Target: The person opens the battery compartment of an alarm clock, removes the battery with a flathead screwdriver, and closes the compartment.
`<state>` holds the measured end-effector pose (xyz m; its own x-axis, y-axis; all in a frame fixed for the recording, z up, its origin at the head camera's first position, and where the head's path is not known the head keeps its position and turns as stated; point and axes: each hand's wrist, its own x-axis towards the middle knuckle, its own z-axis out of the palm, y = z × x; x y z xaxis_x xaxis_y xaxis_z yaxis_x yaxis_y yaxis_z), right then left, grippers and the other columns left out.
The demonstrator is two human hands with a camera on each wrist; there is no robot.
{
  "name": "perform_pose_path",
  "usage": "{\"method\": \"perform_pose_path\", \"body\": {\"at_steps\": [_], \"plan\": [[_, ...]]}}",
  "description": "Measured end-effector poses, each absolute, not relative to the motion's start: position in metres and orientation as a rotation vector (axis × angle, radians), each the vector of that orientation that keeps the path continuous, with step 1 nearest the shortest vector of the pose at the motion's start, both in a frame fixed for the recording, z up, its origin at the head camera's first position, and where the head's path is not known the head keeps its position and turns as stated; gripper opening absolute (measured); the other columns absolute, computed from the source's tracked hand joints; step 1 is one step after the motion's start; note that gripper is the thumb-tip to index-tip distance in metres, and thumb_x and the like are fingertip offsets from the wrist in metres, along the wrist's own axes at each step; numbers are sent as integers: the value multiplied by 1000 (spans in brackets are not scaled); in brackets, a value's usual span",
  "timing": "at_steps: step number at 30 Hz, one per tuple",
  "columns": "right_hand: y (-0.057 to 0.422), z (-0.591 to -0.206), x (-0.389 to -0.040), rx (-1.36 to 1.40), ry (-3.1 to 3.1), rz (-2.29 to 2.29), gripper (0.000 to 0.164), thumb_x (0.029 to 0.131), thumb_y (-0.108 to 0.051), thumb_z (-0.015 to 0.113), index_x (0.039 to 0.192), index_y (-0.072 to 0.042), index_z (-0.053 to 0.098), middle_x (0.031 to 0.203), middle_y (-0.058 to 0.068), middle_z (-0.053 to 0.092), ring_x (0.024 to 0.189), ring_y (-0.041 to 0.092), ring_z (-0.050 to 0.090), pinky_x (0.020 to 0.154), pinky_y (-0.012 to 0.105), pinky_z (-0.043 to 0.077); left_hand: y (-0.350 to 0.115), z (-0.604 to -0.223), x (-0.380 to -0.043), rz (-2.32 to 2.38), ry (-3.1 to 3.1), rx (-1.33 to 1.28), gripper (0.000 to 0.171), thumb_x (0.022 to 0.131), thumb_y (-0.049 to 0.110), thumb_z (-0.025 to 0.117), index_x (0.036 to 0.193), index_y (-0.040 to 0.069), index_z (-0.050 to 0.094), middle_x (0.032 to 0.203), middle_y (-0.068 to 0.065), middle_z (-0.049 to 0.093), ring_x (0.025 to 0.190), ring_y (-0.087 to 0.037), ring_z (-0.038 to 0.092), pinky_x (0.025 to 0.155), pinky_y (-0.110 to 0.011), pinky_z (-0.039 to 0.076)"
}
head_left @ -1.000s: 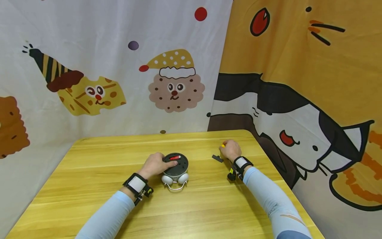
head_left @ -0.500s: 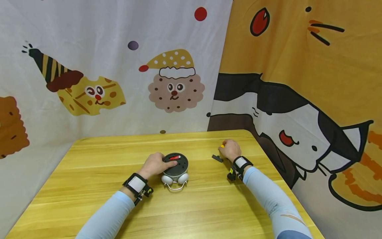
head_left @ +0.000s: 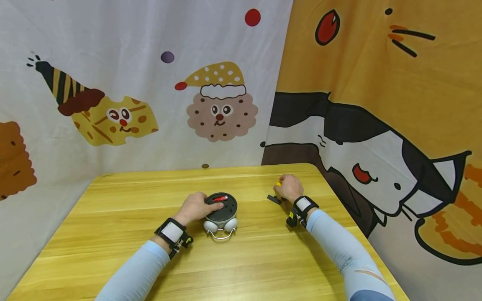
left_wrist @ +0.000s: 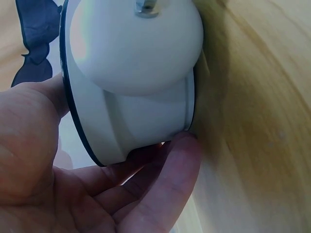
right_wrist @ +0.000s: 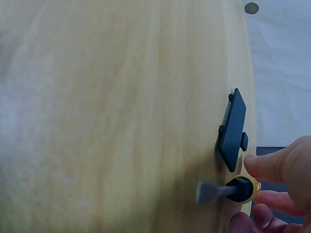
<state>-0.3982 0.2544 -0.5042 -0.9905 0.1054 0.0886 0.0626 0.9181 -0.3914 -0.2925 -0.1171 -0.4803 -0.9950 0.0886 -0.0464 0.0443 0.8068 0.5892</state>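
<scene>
A white twin-bell alarm clock [head_left: 228, 212] lies on the table, its dark back facing up and its bells toward me. A red battery [head_left: 221, 198] shows in the slot in that back. My left hand [head_left: 193, 208] grips the clock's side, thumb over the back and fingers curled round the white case [left_wrist: 146, 116]. At the right, my right hand [head_left: 290, 188] holds a flat-blade screwdriver [right_wrist: 241, 188] by its yellow and black handle. The blade points back toward the wrist camera. Just left of that hand lies a small black battery cover [head_left: 273, 199].
The wooden table [head_left: 158, 259] ends at a patterned cloth backdrop [head_left: 132, 37] along its far side. A darker cartoon curtain [head_left: 361, 125] hangs close to the right edge. Black camera straps sit on both wrists.
My right hand has shifted slightly left with the screwdriver, nearer the black battery cover. The left hand and the alarm clock have stayed put.
</scene>
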Motion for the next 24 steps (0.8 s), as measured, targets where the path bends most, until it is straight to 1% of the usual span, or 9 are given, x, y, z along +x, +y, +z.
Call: {"method": "perform_pose_path", "body": {"at_steps": [5,12,20,24], "plan": [[253,-503,-397,-133,-2967,613,46,102,-30,82,142,-7,75,140,20,77,119,42,75,91,53,63,-117,-480,-292,952,2918,109,56,93,63,85,81,11,70,74,-2,61,68,-19,57,61,-28,39],[255,-504,-397,-91,-2954,639,42,101,-22,84,138,-5,76,140,22,76,122,45,74,97,57,63,-117,-481,-292,953,2921,122,55,93,63,85,80,11,70,73,-2,61,67,-18,57,60,-28,39],[254,-504,-397,-59,-2945,618,40,100,-24,84,136,-5,78,136,22,78,118,44,75,93,56,64,-118,-480,-291,951,2917,115,56,93,63,85,82,10,71,75,-3,62,68,-19,57,60,-28,39],[250,-500,-395,-12,-2943,525,42,101,-28,82,137,-6,78,136,23,75,115,42,75,89,55,64,-118,-479,-291,954,2915,113,56,93,63,85,82,10,71,75,-3,62,68,-19,57,61,-28,40]]}}
